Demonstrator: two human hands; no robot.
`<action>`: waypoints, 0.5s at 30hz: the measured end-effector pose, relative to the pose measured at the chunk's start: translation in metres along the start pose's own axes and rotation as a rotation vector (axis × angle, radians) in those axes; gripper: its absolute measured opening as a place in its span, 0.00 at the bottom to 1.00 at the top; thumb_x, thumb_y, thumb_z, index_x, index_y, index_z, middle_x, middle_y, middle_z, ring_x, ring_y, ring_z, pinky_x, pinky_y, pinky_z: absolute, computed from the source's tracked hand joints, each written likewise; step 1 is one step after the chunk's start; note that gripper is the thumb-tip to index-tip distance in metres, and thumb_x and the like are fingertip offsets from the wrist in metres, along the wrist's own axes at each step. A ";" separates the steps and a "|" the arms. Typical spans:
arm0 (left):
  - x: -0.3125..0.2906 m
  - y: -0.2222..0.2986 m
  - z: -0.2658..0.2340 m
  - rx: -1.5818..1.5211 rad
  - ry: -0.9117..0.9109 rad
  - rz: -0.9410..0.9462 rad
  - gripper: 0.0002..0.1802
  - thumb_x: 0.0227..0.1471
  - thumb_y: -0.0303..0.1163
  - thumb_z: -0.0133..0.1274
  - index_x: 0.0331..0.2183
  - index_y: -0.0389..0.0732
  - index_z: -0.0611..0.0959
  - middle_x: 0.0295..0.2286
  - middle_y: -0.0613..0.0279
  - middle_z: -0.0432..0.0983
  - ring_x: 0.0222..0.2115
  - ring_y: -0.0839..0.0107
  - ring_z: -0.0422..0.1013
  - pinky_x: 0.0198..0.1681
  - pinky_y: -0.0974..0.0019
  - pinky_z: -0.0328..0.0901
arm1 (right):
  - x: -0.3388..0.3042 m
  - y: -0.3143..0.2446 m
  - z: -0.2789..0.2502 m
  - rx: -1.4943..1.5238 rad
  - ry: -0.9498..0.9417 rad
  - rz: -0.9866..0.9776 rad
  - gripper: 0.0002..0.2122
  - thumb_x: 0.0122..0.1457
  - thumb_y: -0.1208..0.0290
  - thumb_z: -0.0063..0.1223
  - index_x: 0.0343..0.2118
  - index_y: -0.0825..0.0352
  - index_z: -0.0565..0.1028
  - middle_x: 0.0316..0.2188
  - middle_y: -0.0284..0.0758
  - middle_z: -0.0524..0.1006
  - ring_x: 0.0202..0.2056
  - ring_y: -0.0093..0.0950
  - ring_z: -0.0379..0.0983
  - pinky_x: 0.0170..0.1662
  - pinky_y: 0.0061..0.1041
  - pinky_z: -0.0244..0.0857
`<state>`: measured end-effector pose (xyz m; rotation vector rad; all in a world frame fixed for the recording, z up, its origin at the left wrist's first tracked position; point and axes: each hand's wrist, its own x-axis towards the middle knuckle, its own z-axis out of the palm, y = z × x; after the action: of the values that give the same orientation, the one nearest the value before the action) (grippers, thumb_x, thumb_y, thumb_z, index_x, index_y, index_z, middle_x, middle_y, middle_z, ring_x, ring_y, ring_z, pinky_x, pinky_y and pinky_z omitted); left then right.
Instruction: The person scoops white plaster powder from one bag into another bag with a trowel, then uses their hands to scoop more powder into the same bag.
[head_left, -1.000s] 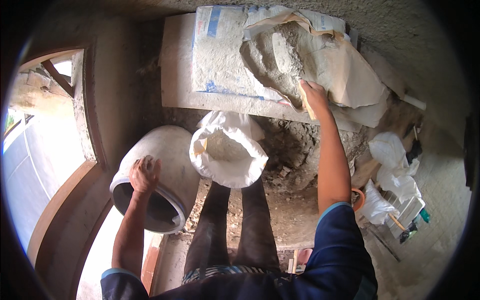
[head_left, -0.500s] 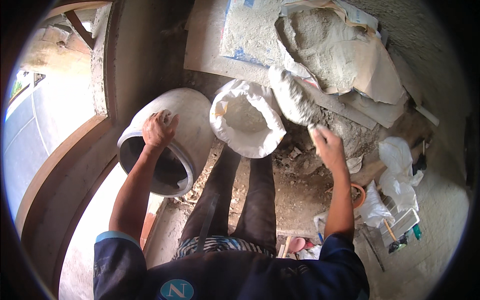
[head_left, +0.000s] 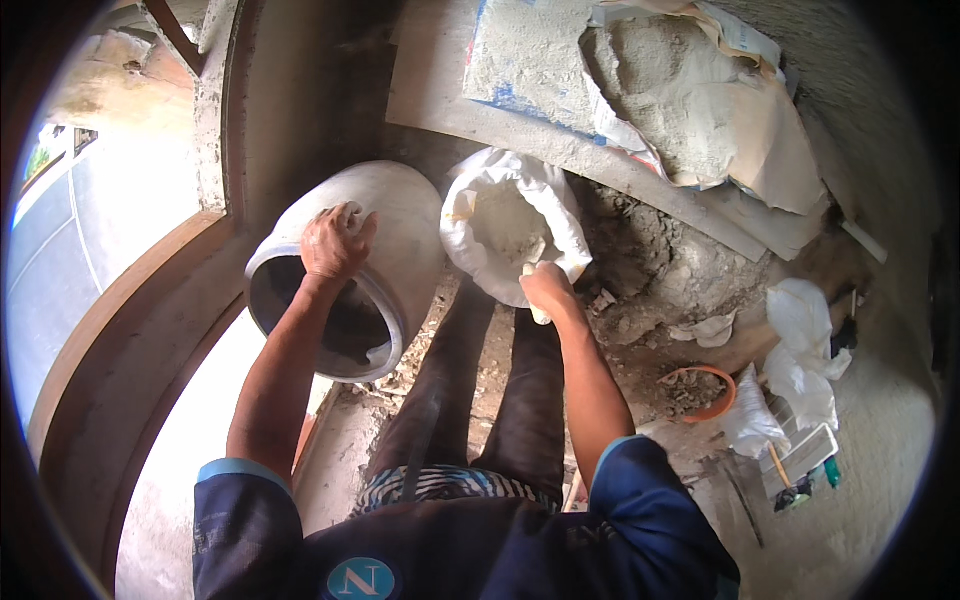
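Observation:
My right hand [head_left: 550, 292] is closed around the pale handle of a trowel [head_left: 541, 318] at the near rim of a white sack [head_left: 575, 225]. The trowel's blade dips into the sack's mouth and is mostly hidden. Grey powder [head_left: 505, 215] lies inside the sack, whose top edge is rolled outward. To the left, a large pale drum [head_left: 400, 225] is tilted with its wide, dark mouth toward me. Resting on top of it near the rim is my left hand [head_left: 338, 245], its fingers bent and its thumb apart.
A torn paper bag [head_left: 780, 150] of grey powder lies on boards [head_left: 430, 90] at the back right. Rubble [head_left: 680, 235] covers the ground before it. On the right are an orange bowl [head_left: 722, 400] of rubble, white plastic bags [head_left: 800, 350] and a white rack [head_left: 815, 450]. A wooden-edged opening stands left.
My right hand has swung left and nearer, from beside the powder bag to the sack, taking the powder-covered trowel into the sack's mouth. My left hand has stayed on the drum.

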<state>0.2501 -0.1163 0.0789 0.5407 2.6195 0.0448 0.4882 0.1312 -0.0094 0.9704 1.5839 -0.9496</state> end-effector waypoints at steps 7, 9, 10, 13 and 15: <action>-0.006 -0.001 -0.002 0.001 0.011 -0.003 0.19 0.50 0.47 0.59 0.34 0.40 0.85 0.27 0.58 0.81 0.33 0.57 0.76 0.41 0.57 0.69 | -0.092 0.028 -0.045 0.094 -0.029 -0.109 0.19 0.57 0.61 0.51 0.44 0.73 0.75 0.40 0.52 0.79 0.44 0.50 0.76 0.47 0.41 0.69; -0.004 -0.002 0.002 -0.012 0.015 0.012 0.19 0.50 0.47 0.60 0.34 0.40 0.85 0.26 0.58 0.81 0.33 0.57 0.76 0.41 0.56 0.69 | -0.112 0.075 -0.054 0.293 0.012 -0.185 0.21 0.57 0.58 0.55 0.47 0.69 0.74 0.36 0.47 0.79 0.38 0.41 0.78 0.42 0.39 0.70; -0.006 -0.006 0.003 -0.011 0.012 0.005 0.19 0.50 0.47 0.60 0.34 0.40 0.85 0.26 0.58 0.80 0.33 0.57 0.76 0.41 0.56 0.69 | -0.130 0.077 -0.075 0.371 -0.067 -0.127 0.20 0.59 0.61 0.56 0.51 0.68 0.73 0.36 0.44 0.79 0.35 0.32 0.78 0.38 0.35 0.71; -0.006 -0.008 0.003 -0.023 0.024 0.020 0.18 0.49 0.46 0.60 0.33 0.40 0.84 0.25 0.58 0.80 0.32 0.57 0.76 0.40 0.56 0.68 | -0.158 0.102 -0.124 0.523 -0.020 -0.188 0.24 0.59 0.72 0.57 0.58 0.69 0.69 0.40 0.38 0.79 0.31 0.26 0.75 0.35 0.27 0.70; -0.006 -0.008 0.003 -0.023 0.037 0.032 0.17 0.48 0.45 0.61 0.31 0.40 0.83 0.25 0.58 0.80 0.31 0.57 0.76 0.39 0.56 0.68 | -0.162 0.090 -0.160 0.472 0.100 -0.061 0.23 0.59 0.75 0.56 0.58 0.68 0.69 0.40 0.37 0.79 0.31 0.26 0.75 0.35 0.28 0.70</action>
<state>0.2532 -0.1259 0.0781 0.5790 2.6434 0.0957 0.5434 0.2898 0.1677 1.3138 1.5068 -1.3733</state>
